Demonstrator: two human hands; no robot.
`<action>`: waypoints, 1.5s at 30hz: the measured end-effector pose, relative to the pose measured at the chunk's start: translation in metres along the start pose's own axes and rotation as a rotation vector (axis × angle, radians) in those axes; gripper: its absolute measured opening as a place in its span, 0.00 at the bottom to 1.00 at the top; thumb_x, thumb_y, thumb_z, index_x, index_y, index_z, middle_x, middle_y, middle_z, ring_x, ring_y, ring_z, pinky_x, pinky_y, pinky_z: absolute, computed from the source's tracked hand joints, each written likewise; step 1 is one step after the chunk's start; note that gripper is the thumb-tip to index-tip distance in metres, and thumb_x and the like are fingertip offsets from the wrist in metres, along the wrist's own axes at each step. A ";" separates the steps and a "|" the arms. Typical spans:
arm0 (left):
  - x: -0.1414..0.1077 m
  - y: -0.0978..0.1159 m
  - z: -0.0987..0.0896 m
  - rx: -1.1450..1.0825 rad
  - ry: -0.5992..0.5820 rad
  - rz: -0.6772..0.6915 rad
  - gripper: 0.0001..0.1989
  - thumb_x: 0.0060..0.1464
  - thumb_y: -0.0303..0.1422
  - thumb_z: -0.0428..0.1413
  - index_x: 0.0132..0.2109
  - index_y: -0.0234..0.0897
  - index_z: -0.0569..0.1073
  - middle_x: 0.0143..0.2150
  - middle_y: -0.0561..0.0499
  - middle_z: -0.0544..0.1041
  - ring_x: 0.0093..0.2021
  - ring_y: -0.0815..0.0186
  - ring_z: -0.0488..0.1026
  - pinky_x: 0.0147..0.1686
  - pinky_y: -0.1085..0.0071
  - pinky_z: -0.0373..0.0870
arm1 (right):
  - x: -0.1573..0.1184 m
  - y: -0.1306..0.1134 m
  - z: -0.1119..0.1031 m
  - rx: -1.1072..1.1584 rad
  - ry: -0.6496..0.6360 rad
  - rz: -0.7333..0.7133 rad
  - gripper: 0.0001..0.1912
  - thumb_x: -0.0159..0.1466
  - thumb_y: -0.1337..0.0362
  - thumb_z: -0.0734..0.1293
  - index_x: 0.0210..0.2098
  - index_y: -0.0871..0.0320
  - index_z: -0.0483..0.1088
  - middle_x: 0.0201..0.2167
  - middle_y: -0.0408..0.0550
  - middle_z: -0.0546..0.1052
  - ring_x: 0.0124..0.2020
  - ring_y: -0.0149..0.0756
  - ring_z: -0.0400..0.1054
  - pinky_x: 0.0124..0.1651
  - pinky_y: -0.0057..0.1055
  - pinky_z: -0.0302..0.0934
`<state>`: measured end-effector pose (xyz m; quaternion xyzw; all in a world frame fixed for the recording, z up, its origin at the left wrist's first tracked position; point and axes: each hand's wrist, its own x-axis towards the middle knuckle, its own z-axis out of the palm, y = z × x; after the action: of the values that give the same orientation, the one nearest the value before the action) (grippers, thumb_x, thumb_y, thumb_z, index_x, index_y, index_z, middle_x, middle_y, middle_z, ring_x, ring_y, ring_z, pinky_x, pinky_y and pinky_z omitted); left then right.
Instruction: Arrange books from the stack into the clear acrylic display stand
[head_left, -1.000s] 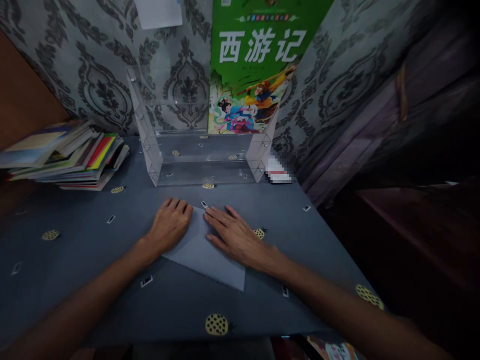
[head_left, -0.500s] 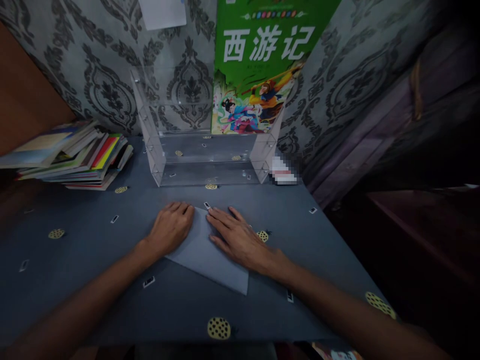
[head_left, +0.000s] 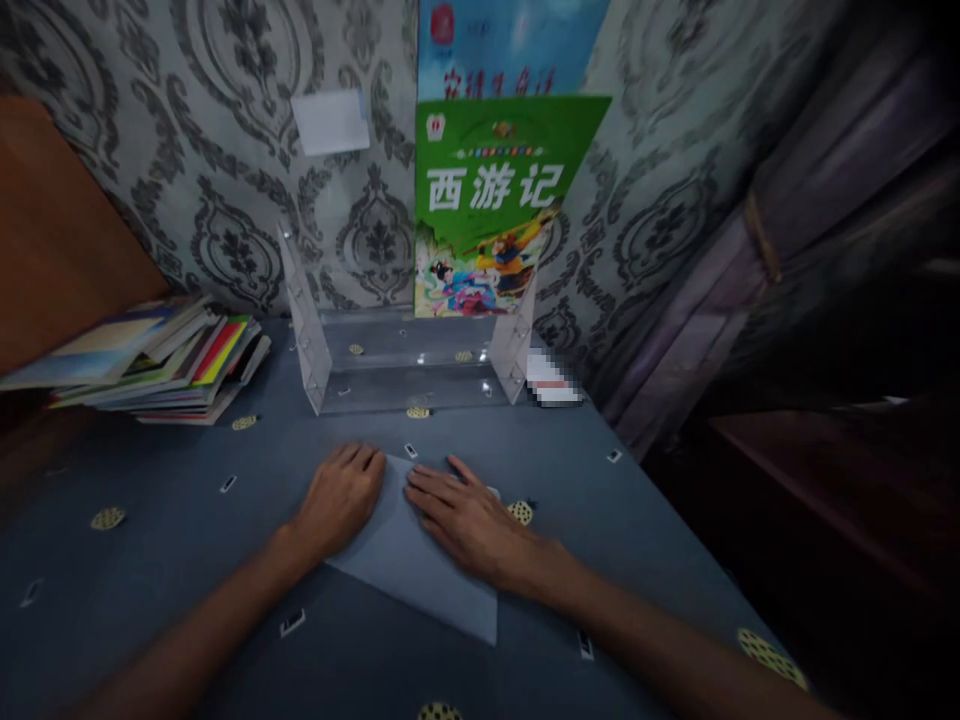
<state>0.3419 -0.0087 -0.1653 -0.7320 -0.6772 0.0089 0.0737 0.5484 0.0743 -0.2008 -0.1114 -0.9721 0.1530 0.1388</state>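
A folded sheet of pale paper point(head_left: 427, 575) lies on the patterned tablecloth, its near edge slanting down to a corner at right. My left hand point(head_left: 346, 500) rests along the left edge of the paper, fingers curled and closed on that edge; the fingertips are hidden. Flat across the paper's right side lies my right hand point(head_left: 472, 520), its fingers stretched out and touching the fold. Both hands are close together, with a strip of paper showing between them.
A clear acrylic stand point(head_left: 409, 385) holds a green book point(head_left: 487, 215) with a blue book point(head_left: 510, 45) behind it. Stacked books point(head_left: 165, 365) lie at left. A blurred white item point(head_left: 553, 380) is beside the stand. The table's right edge point(head_left: 675, 500) drops off near a curtain point(head_left: 720, 260).
The view has tilted up, so everything sits lower and the blue book shows. My right hand has shifted slightly left over the paper; my left hand keeps its place on it.
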 end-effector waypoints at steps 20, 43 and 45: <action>0.002 0.009 0.002 -0.048 -0.059 -0.094 0.18 0.63 0.19 0.44 0.49 0.36 0.76 0.51 0.42 0.79 0.53 0.56 0.76 0.54 0.58 0.73 | -0.061 0.017 -0.001 -0.319 0.164 0.016 0.27 0.66 0.67 0.65 0.65 0.53 0.67 0.61 0.50 0.74 0.62 0.45 0.70 0.64 0.44 0.67; -0.001 0.002 0.018 -0.008 0.091 0.052 0.08 0.63 0.23 0.50 0.45 0.33 0.73 0.44 0.43 0.77 0.47 0.57 0.73 0.51 0.59 0.69 | -0.071 0.027 0.034 -0.342 0.423 -0.382 0.33 0.71 0.49 0.61 0.71 0.54 0.56 0.59 0.53 0.76 0.60 0.45 0.71 0.63 0.41 0.68; -0.002 0.006 0.019 -0.004 0.126 0.110 0.07 0.63 0.23 0.51 0.44 0.32 0.73 0.44 0.44 0.77 0.46 0.57 0.73 0.51 0.59 0.69 | -0.070 0.024 0.031 -0.360 0.384 -0.380 0.35 0.69 0.48 0.64 0.70 0.56 0.58 0.60 0.54 0.75 0.61 0.46 0.71 0.63 0.42 0.68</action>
<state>0.3451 -0.0094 -0.1850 -0.7675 -0.6299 -0.0345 0.1140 0.6090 0.0700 -0.2530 0.0226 -0.9430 -0.0740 0.3235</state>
